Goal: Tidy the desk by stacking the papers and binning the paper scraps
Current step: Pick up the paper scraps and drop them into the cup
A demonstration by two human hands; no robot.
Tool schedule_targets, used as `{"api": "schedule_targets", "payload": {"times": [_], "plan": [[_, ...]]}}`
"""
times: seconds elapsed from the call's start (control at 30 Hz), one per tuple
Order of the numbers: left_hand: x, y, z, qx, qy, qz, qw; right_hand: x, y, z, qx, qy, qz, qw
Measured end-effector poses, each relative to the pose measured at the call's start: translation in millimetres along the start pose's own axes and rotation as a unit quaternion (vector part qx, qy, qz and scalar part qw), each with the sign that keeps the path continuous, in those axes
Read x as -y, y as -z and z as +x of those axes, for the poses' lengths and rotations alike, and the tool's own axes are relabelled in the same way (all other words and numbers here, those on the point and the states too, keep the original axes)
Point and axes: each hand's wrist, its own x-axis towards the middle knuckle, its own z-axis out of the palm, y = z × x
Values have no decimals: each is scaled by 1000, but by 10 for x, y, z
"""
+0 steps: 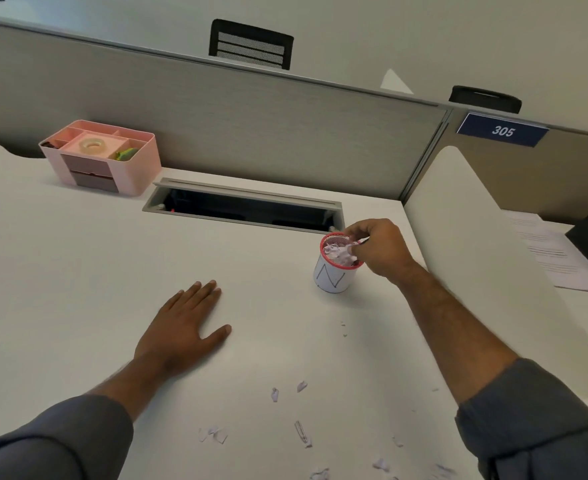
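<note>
The white worktop [78, 258] fills most of the view, and a grey partition [251, 126] stands along its far edge. On the right part of this partition there is a dark blue sign [502, 130] with the number "305". Past a white side panel [486, 258] at the right edge, printed papers [548, 251] lie on the next surface; their text is too small to read. Near the far left corner stands a pink organiser [102, 157] with a roll of tape [91, 146] in its top tray. The left hand [181, 327] lies flat on the worktop with straight fingers, the grip apart and holding nothing. The right hand [379, 247] is over a small cup [334, 271] with a red rim, which stands toward the far right of the worktop; a big "N" is written on its white side. The grip of this hand is curled at the crumpled paper [341, 252] that fills the cup, and seems to pinch it. Small paper scraps [301, 433] are scattered along the near edge of the worktop, none of them touching the cup.
</note>
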Motion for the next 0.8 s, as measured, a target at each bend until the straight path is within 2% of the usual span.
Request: {"api": "schedule_targets", "payload": {"times": [0.13, 0.33, 0.5, 0.8], "plan": [[-4, -1, 8, -1, 2, 3, 1000, -25, -5, 12, -52, 13, 4, 999], [13, 0, 5, 3, 7, 4, 1000, -118, 41, -162, -109, 16, 102, 989], [-4, 24, 11, 10, 3, 8, 1000, -388, 29, -713, -93, 15, 162, 982], [-30, 50, -6, 27, -5, 35, 999, -1395, -28, -2197, -71, -53, 106, 990]]}}
